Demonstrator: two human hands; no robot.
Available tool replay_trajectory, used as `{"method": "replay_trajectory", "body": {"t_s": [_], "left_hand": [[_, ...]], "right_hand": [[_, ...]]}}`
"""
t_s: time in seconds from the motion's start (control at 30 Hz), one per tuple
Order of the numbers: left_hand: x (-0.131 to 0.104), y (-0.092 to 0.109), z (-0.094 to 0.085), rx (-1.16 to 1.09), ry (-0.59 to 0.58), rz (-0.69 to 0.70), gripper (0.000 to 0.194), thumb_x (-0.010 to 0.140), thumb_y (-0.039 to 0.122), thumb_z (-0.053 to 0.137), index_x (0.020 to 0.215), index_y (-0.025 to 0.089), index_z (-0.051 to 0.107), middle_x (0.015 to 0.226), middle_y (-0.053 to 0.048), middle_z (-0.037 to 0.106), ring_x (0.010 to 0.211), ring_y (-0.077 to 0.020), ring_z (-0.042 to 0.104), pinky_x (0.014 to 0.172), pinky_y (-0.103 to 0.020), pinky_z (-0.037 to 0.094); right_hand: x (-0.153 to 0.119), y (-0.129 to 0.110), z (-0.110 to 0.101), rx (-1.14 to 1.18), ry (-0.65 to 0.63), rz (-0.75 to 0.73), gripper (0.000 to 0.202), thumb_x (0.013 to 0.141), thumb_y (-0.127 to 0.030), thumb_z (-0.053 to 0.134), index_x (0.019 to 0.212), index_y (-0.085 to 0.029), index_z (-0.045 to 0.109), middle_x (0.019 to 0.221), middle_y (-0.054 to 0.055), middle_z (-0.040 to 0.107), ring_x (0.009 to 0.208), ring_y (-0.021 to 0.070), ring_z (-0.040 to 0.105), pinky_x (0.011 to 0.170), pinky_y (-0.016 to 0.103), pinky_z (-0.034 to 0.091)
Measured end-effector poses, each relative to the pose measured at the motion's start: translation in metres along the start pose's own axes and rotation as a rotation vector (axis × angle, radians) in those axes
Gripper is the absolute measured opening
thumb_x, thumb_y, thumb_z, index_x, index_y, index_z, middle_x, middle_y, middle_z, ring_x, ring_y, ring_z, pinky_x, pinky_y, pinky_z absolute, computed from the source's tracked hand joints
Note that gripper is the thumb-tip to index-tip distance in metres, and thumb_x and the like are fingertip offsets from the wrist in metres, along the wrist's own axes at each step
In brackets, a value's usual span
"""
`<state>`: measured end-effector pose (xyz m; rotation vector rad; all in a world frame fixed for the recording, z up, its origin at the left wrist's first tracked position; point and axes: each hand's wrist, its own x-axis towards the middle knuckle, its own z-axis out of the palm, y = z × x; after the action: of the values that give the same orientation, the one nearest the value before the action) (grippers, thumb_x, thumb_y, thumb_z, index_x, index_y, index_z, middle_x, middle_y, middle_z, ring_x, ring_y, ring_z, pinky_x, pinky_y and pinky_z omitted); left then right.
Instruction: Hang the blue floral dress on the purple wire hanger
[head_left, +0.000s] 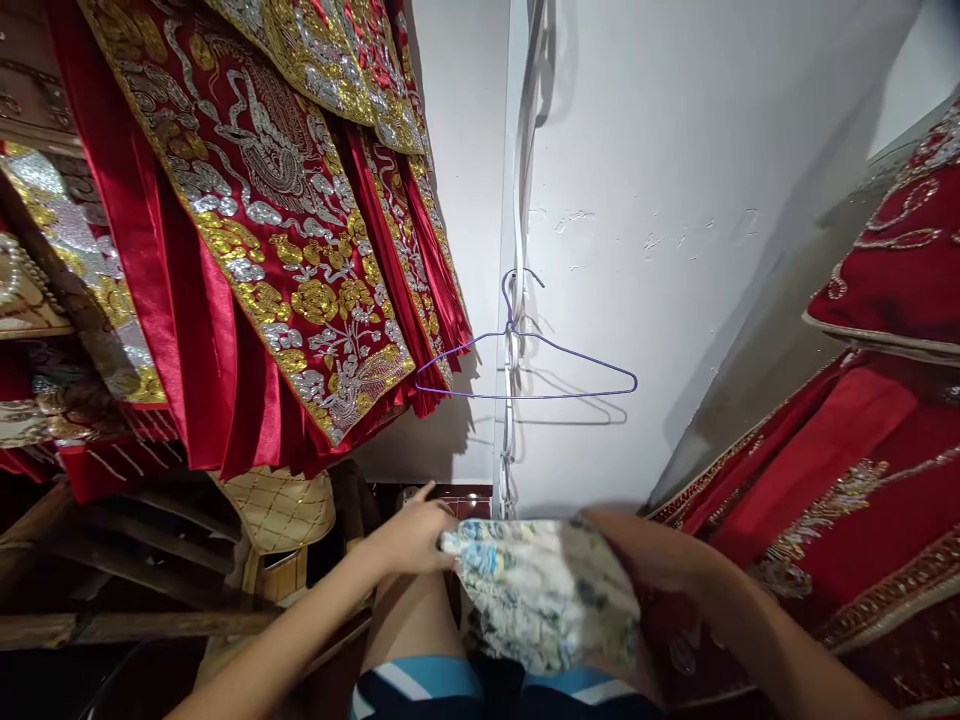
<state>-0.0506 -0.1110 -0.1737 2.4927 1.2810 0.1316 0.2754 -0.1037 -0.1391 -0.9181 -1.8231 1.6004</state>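
Note:
A white floral-print piece of cloth (536, 590), patterned in blue and dark tones, stretches between my two hands above my lap. At its upper left corner, my left hand (421, 535) is closed on the fabric, with one finger sticking out. My right hand (611, 535) is at the upper right edge, its fingers mostly hidden behind the cloth. Ahead of me a purple wire hanger (555, 396) hangs with nothing on it, by its hook on a white cord or strip along the wall.
Red garments with gold and silver sequins (300, 250) hang at the left. More red embroidered clothing (847, 480) fills the right side. A quilted cream bag or cushion (281, 505) and wooden bars (135, 628) lie low on the left. A white wall (660, 150) stands ahead.

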Motion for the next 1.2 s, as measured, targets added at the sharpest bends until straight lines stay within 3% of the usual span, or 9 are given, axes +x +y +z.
{"method": "replay_trajectory", "body": {"t_s": [0.13,0.27,0.33,0.47,0.57,0.73,0.93,1.1,1.2], "left_hand": [[-0.011,-0.029,-0.044,0.111,0.082,-0.227,0.020,0.083,0.040,0.069,0.093,0.023,0.072,0.103,-0.011,0.074,0.116,-0.0329,0.063,0.119,-0.061,0.017],[-0.012,-0.034,-0.070,0.128,0.204,-0.337,0.024,0.090,0.039,0.059,0.102,0.021,0.069,0.119,-0.014,0.070,0.123,-0.0336,0.057,0.108,-0.049,0.039],[-0.012,-0.032,-0.078,0.096,0.246,-0.373,0.027,0.095,0.041,0.050,0.102,0.021,0.067,0.118,-0.013,0.069,0.117,-0.0311,0.059,0.098,-0.040,0.045],[-0.013,-0.027,-0.088,0.081,0.316,-0.513,0.031,0.099,0.039,0.038,0.095,0.021,0.062,0.101,-0.011,0.071,0.097,-0.0276,0.066,0.080,-0.033,0.045],[-0.012,-0.024,-0.088,0.121,0.375,-0.522,0.031,0.100,0.037,0.034,0.092,0.020,0.060,0.098,-0.011,0.071,0.094,-0.0276,0.066,0.076,-0.032,0.043],[-0.001,-0.019,-0.092,0.196,0.447,-0.593,0.033,0.101,0.033,0.028,0.102,0.019,0.058,0.091,-0.014,0.071,0.089,-0.0311,0.067,0.071,-0.033,0.041],[0.019,-0.010,-0.107,0.075,0.479,-0.578,0.024,0.101,0.030,0.031,0.106,0.017,0.050,0.097,-0.015,0.072,0.090,-0.0300,0.069,0.073,-0.033,0.043],[0.029,-0.010,-0.106,0.036,0.225,-0.591,0.016,0.097,0.028,0.041,0.099,0.017,0.053,0.094,-0.013,0.073,0.087,-0.0257,0.069,0.075,-0.031,0.045],[0.033,-0.013,-0.103,0.068,0.198,-0.616,0.016,0.097,0.027,0.042,0.097,0.017,0.054,0.098,-0.015,0.073,0.092,-0.0270,0.069,0.076,-0.031,0.045]], "right_hand": [[0.021,-0.035,-0.019,0.071,-0.041,0.080,0.047,0.080,-0.064,0.064,0.077,-0.018,0.066,0.075,0.006,0.068,0.067,0.0210,0.062,0.063,0.032,0.048],[0.057,-0.052,-0.031,-0.484,0.359,-0.122,0.023,0.068,-0.034,0.075,0.086,-0.021,0.066,0.063,-0.002,0.059,0.056,0.0162,0.050,0.055,0.027,0.035],[0.079,-0.052,-0.037,-0.666,0.576,-0.203,0.036,0.072,-0.024,0.065,0.107,-0.024,0.068,0.065,-0.002,0.061,0.052,0.0159,0.047,0.055,0.027,0.033],[0.117,-0.041,-0.055,-0.751,0.614,-0.237,0.066,0.076,-0.019,0.055,0.142,-0.027,0.055,0.094,0.004,0.074,0.068,0.0216,0.060,0.065,0.029,0.041],[0.130,-0.029,-0.067,-0.763,0.576,-0.237,0.046,0.079,-0.020,0.051,0.121,-0.024,0.070,0.111,0.006,0.075,0.092,0.0255,0.065,0.076,0.030,0.044],[0.116,-0.024,-0.073,-0.742,0.662,-0.221,0.016,0.077,-0.028,0.054,0.070,-0.019,0.066,0.066,0.001,0.066,0.066,0.0193,0.057,0.060,0.027,0.035],[0.090,-0.034,-0.075,-0.672,0.694,-0.222,0.026,0.077,-0.038,0.057,0.059,-0.019,0.055,0.053,-0.003,0.048,0.056,0.0145,0.043,0.054,0.026,0.028],[0.082,-0.035,-0.072,-0.662,0.718,-0.224,0.024,0.075,-0.036,0.055,0.058,-0.020,0.051,0.053,-0.003,0.045,0.056,0.0139,0.041,0.054,0.026,0.027],[0.083,-0.032,-0.068,-0.641,0.689,-0.218,0.022,0.075,-0.035,0.055,0.060,-0.020,0.055,0.056,-0.002,0.049,0.058,0.0149,0.043,0.055,0.026,0.028]]}}
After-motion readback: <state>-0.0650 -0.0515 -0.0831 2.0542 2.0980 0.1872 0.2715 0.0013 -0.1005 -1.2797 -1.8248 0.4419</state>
